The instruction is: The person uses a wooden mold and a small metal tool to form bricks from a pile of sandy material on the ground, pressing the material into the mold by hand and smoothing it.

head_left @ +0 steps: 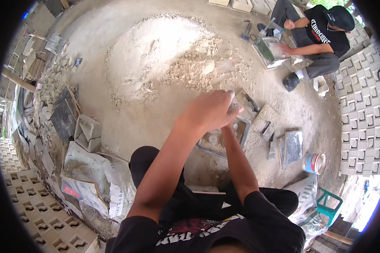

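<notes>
My left hand (207,110) is closed and reaches across in front of me, its fingers curled away from view. Right beside it, my right hand (233,113) is closed too and partly covered by the left one. Something pale and dusty shows between them, but I cannot make out what it is. Both hands are above a rectangular metal mould (214,152) with round shapes inside, which they partly hide. Beyond them lies a board with a dark handle (252,102). To its right is a pale flat plate with a handle (266,126).
A heap of pale powder (156,50) spreads ahead. A co-worker (321,40) sits at the far right with another mould (269,52). Dark slabs (292,147), a bucket (313,163) and a green stool (329,206) stand right; torn sacks (88,185) and patterned blocks (50,215) lie left.
</notes>
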`<state>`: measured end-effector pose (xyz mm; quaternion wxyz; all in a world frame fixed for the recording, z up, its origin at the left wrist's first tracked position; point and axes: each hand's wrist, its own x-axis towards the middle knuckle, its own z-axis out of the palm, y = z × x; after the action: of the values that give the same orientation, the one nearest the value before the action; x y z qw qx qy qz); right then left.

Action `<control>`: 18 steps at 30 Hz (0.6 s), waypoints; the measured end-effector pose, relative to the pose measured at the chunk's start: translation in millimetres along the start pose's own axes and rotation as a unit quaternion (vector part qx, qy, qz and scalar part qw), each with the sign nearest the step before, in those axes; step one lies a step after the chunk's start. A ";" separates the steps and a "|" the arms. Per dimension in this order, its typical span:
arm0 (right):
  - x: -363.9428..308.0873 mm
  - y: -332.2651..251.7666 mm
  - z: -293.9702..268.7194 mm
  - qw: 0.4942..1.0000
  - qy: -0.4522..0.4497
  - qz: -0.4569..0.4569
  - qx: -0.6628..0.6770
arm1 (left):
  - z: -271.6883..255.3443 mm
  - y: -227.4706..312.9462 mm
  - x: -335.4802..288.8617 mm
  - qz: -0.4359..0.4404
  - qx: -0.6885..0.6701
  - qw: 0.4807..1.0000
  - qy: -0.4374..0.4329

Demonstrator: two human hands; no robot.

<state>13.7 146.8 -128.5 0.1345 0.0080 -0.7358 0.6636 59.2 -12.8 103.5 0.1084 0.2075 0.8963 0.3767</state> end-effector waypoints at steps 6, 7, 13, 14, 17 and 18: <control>-16.3 -44.2 -4.6 0.991 0.060 -0.061 -0.105 | 1.5 -4.1 -0.5 0.004 -0.003 1.000 0.002; -16.0 -42.1 -6.7 0.993 0.064 -0.054 -0.085 | 3.7 -3.5 -1.7 0.008 -0.011 1.000 -0.007; 22.1 -39.2 -18.1 0.971 0.112 0.041 0.209 | -3.7 6.4 -8.1 -0.016 0.008 1.000 0.007; 21.1 -38.8 -25.5 0.967 0.115 0.047 0.224 | -6.3 6.7 -7.6 -0.019 -0.009 1.000 0.003; 3.5 -65.7 -32.2 0.954 0.122 0.084 0.261 | -10.0 5.6 -9.2 -0.030 -0.028 0.999 -0.004; -1.2 -65.1 -31.2 0.949 0.129 0.101 0.270 | -8.4 4.2 -8.0 -0.027 -0.011 1.000 -0.004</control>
<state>33.1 169.4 -62.7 0.1529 -0.1160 -0.5026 0.8430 64.6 -19.0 112.6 0.1244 0.1835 0.8968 0.3829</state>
